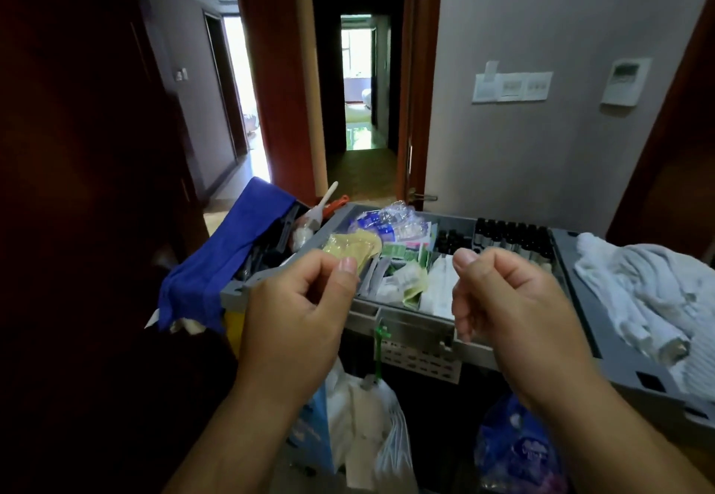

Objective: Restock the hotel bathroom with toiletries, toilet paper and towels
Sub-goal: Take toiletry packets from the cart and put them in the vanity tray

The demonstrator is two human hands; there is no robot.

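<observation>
My left hand [298, 311] and my right hand [510, 308] hover with curled fingers over the near edge of a grey cart tray [406, 319]; nothing shows in either hand. The tray's compartments hold a yellow packet [352, 248], wrapped sachets [394, 230], white packets [439, 284] and rows of small dark bottles [510, 236]. My left thumb sits just in front of the yellow packet. White towels [650, 292] lie heaped on the cart top at the right.
A blue cloth [228, 257] hangs over the cart's left end, beside a white-handled brush [327, 195]. A white plastic bag [371, 416] and a blue bag [514, 451] hang below the tray. Beyond the cart an open doorway [360, 106] leads into a corridor.
</observation>
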